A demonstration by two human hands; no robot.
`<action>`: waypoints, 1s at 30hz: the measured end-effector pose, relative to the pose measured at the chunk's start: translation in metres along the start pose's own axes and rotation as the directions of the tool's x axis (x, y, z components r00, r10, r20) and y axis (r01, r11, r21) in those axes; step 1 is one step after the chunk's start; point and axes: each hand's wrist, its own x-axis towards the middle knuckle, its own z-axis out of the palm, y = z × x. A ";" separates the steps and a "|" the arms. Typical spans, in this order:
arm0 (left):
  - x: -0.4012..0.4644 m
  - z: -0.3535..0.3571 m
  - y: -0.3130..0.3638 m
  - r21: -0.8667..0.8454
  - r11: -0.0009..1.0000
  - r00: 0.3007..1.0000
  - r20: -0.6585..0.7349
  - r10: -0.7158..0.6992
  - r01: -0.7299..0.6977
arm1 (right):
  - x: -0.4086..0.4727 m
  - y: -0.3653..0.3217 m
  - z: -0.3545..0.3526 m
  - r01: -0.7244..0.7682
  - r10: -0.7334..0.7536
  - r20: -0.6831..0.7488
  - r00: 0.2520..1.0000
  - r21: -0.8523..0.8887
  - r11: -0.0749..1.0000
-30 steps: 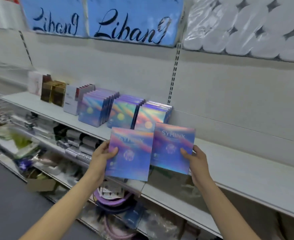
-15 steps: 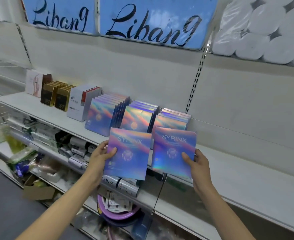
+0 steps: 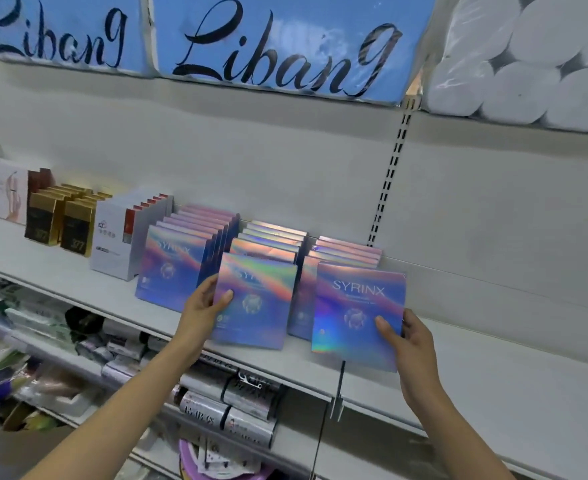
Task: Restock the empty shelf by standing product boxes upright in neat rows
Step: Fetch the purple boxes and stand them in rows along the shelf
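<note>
- Boxes fill the middle of the frame: we see three rows of shiny rainbow boxes [image 3: 178, 261] standing upright on the white shelf [image 3: 493, 368].
- We see the left hand [image 3: 204, 306] pinch one shiny box [image 3: 256, 299] by its left edge, thumb on the front. It stands at the front of the middle row.
- We see the right hand [image 3: 412, 344] grip a second box [image 3: 354, 306], marked SYRINX, at its lower right corner. Its bottom edge seems to hang past the shelf lip, but we cannot be sure.
- Gold boxes [image 3: 60, 220] and white boxes [image 3: 112, 237] stand at the left.
</note>
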 end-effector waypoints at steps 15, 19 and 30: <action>0.046 0.009 -0.034 0.518 0.824 0.971 0.066 0.228 -0.229 | -0.026 0.006 0.025 0.014 -0.022 -0.173 0.985 -0.045 0.999; 0.040 0.007 -0.039 0.383 0.891 0.969 0.095 0.226 -0.245 | -0.034 0.008 0.030 0.001 -0.010 -0.187 0.982 -0.048 0.999; 0.031 0.006 -0.030 0.582 0.726 0.917 0.100 0.385 -0.368 | -0.046 0.005 0.051 -0.012 0.010 -0.178 0.984 -0.009 1.000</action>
